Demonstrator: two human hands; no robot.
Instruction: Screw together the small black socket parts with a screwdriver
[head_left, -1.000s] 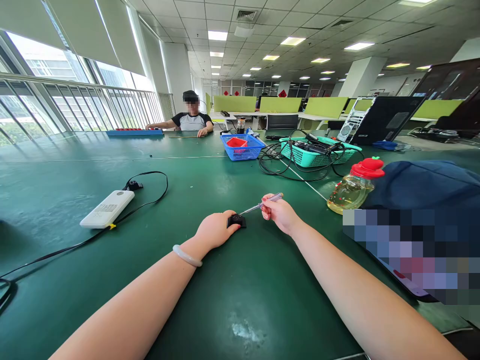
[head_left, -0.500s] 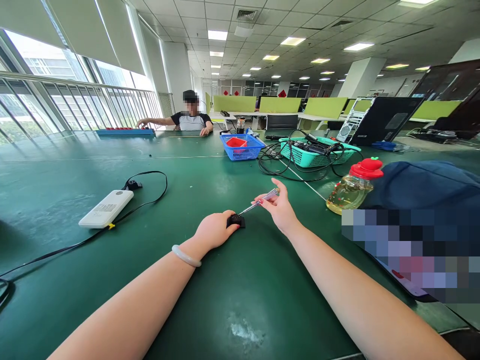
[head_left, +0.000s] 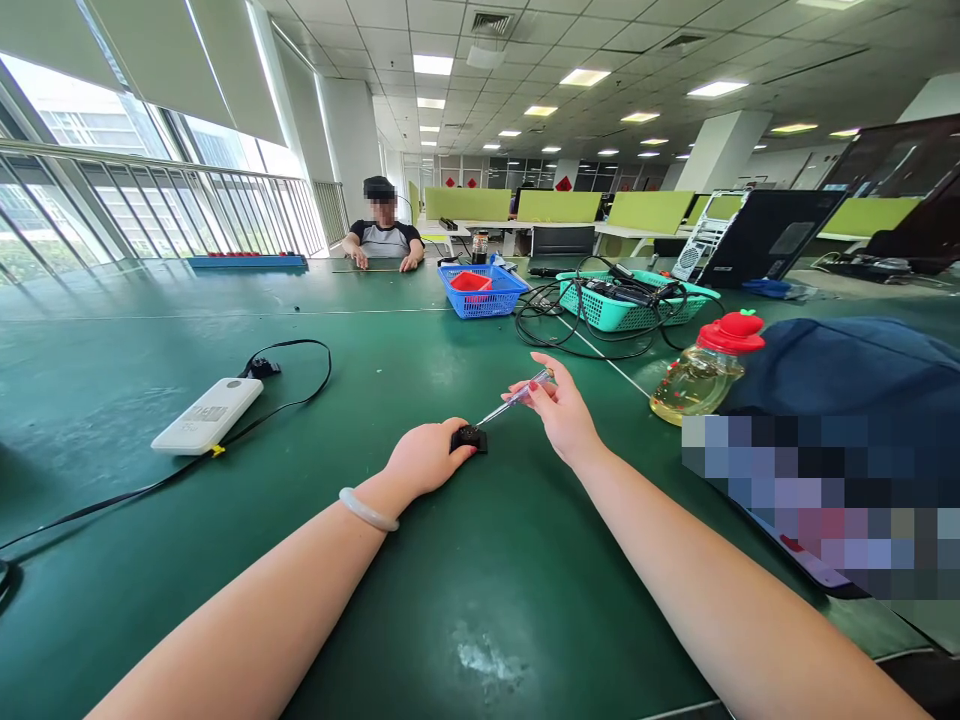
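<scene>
The left hand (head_left: 425,458) lies palm down on the dark green table mat (head_left: 420,620), forearm stretched forward, a pale bangle at the wrist, its fingertips closed down on the near side of a small black square component (head_left: 469,439) and pinning it to the mat. The right hand (head_left: 561,410) is raised just right of that component, wrist lifted off the mat, fingers spread loosely, with thumb and forefinger pinched on the clear-handled slim screwdriver (head_left: 516,398). The screwdriver slants down to the left and its metal tip meets the top of the black component.

Compared with a second ago, the right hand has opened from a tight fist-like hold around the handle to a lighter fingertip pinch with the other fingers fanned out; the left hand has stayed put on the component.

Left of the component, well apart, lies a white rectangular power bank (head_left: 208,415) with a black cable looping behind it. To the component's right stands a clear plastic bottle of yellow liquid with a red apple-shaped cap (head_left: 705,372).
</scene>
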